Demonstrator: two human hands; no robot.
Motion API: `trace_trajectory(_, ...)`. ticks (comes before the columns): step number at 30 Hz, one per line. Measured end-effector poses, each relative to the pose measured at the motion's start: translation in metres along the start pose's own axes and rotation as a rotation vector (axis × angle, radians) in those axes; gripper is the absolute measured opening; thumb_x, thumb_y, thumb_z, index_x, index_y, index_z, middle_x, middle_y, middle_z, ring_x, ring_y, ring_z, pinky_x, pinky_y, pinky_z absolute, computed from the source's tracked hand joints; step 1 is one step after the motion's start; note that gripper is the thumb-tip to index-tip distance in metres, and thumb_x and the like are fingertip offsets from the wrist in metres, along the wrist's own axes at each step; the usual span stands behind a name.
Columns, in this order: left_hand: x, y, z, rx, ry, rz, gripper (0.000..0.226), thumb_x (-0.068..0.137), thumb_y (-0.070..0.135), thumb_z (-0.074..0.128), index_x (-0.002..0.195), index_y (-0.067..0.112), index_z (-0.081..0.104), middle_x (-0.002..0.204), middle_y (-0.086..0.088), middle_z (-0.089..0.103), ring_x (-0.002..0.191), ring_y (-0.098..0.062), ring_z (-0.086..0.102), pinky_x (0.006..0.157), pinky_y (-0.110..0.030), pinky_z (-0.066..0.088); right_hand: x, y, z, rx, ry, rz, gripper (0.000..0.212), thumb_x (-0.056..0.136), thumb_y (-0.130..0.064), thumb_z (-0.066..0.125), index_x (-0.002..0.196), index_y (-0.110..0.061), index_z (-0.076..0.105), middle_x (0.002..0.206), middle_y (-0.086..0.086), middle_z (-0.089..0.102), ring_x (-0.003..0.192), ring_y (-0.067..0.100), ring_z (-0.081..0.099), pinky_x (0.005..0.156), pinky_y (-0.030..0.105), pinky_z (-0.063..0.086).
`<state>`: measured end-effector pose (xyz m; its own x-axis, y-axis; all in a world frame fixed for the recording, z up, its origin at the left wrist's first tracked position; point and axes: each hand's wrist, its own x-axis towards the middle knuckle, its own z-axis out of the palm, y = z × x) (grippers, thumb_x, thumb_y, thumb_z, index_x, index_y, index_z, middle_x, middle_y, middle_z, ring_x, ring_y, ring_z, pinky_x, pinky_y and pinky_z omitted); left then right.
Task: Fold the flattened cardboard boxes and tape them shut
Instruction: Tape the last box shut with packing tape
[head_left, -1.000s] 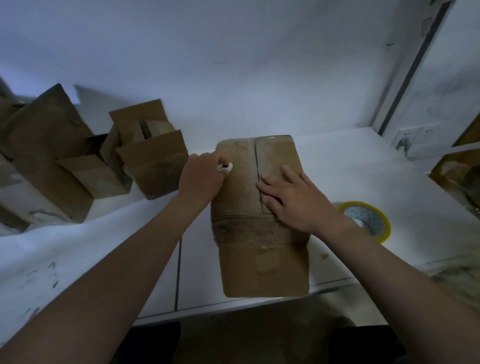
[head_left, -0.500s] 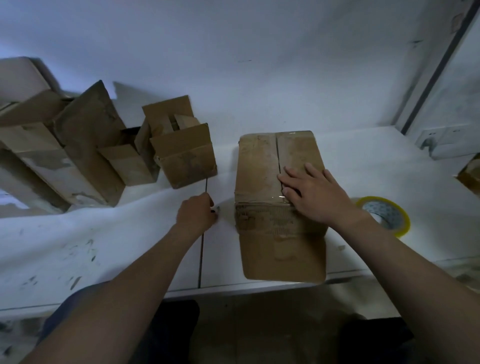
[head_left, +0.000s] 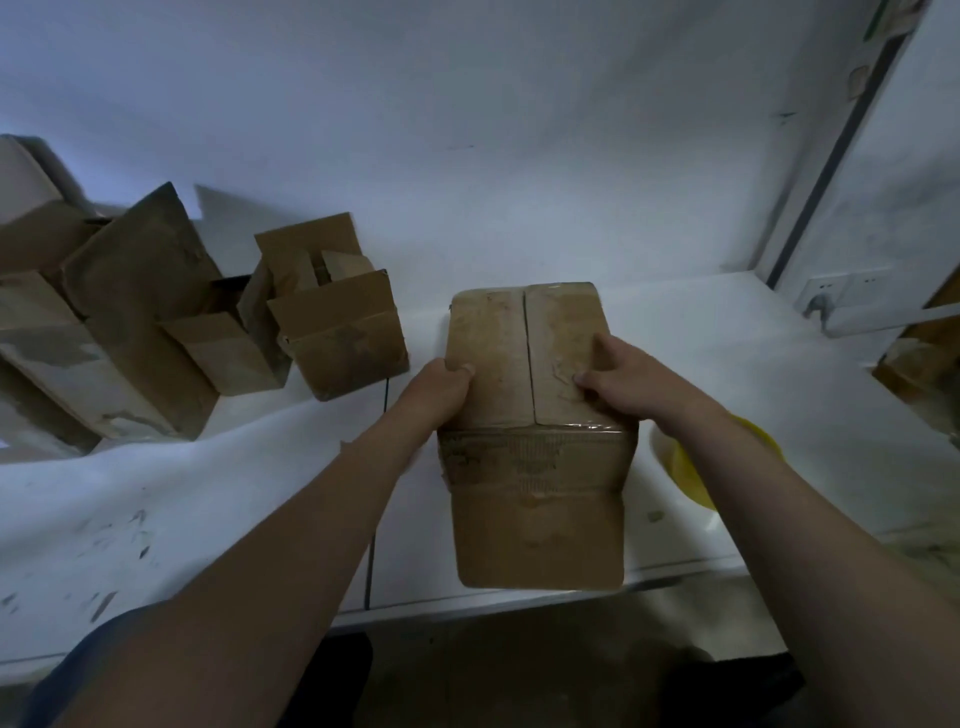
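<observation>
A person is gripping a closed cardboard box from both sides on a white table. The left hand is wrapping round the box's left edge, its thumb lying on the left top flap and the other fingers hidden down the side. The right hand is clamping the opposite edge, its bent fingers pressing on the right top flap; its thumb is not showing. The box is sitting between the 2 hands, its long axis pointing away from the person and its near end reaching the table's front edge. The 2 top flaps are meeting along a centre seam, and a glossy strip of clear tape is crossing the seam's near end. A yellow-rimmed tape roll is lying on the table just right of the box, partly hidden under the right forearm. Several open boxes are leaning together at the left, well apart from the hands.
</observation>
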<state>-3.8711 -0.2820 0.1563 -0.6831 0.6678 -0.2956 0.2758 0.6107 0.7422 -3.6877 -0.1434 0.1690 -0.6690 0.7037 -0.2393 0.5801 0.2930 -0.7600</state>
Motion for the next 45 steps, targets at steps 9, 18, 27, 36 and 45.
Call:
trace_trajectory(9, -0.03, 0.045, -0.028, -0.226, 0.228, 0.297, 0.042, 0.103, 0.019, 0.043, 0.144, 0.016, 0.041, 0.128, 0.0, 0.052, 0.116, -0.02, 0.051, 0.095, -0.035, 0.042, -0.028, -0.026, -0.026, 0.156, 0.336, -0.267, 0.084, 0.088, -0.019, 0.074, 0.153, -0.036, 0.024, 0.123, -0.008, 0.045, 0.106, 0.013, 0.053, 0.089, 0.028, 0.043)
trace_trajectory(18, -0.073, 0.068, -0.064, -0.263, 0.175, 0.533, 0.087, 0.085, -0.002, 0.069, 0.148, 0.03, 0.018, 0.108, 0.006, 0.058, 0.094, -0.005, 0.063, 0.066, -0.015, 0.053, -0.065, -0.043, -0.034, 0.452, 0.46, -0.39, 0.059, 0.092, -0.044, 0.067, 0.142, -0.043, 0.036, 0.135, -0.016, 0.046, 0.106, 0.009, 0.062, 0.085, 0.028, 0.055)
trace_trajectory(27, -0.091, 0.069, -0.066, -0.557, 0.158, 0.578, 0.05, 0.098, 0.048, 0.055, 0.142, 0.043, 0.03, 0.131, 0.016, 0.058, 0.115, -0.001, 0.061, 0.09, -0.026, 0.055, -0.083, -0.06, -0.042, 0.758, 0.428, -0.392, 0.043, 0.095, -0.07, 0.039, 0.127, -0.042, 0.042, 0.126, -0.027, 0.048, 0.124, 0.019, 0.052, 0.102, 0.056, 0.048)
trace_trajectory(36, -0.087, 0.072, -0.078, -0.57, 0.169, 0.346, 0.105, 0.052, 0.105, 0.032, 0.133, 0.04, 0.048, 0.136, 0.001, 0.057, 0.121, -0.022, 0.058, 0.098, -0.055, 0.051, -0.083, -0.065, -0.05, 0.777, 0.44, -0.31, 0.074, 0.069, -0.086, 0.045, 0.104, -0.021, 0.052, 0.116, -0.005, 0.062, 0.114, 0.02, 0.06, 0.097, 0.06, 0.051)
trace_trajectory(45, -0.083, 0.048, -0.058, -0.469, 0.096, 0.456, 0.052, 0.097, 0.002, 0.055, 0.14, 0.024, 0.034, 0.107, 0.004, 0.069, 0.084, 0.003, 0.068, 0.066, -0.017, 0.053, -0.072, -0.028, -0.05, 0.61, 0.385, -0.414, 0.054, 0.081, -0.015, 0.066, 0.127, -0.032, 0.044, 0.137, -0.007, 0.053, 0.117, 0.014, 0.06, 0.091, 0.042, 0.056)
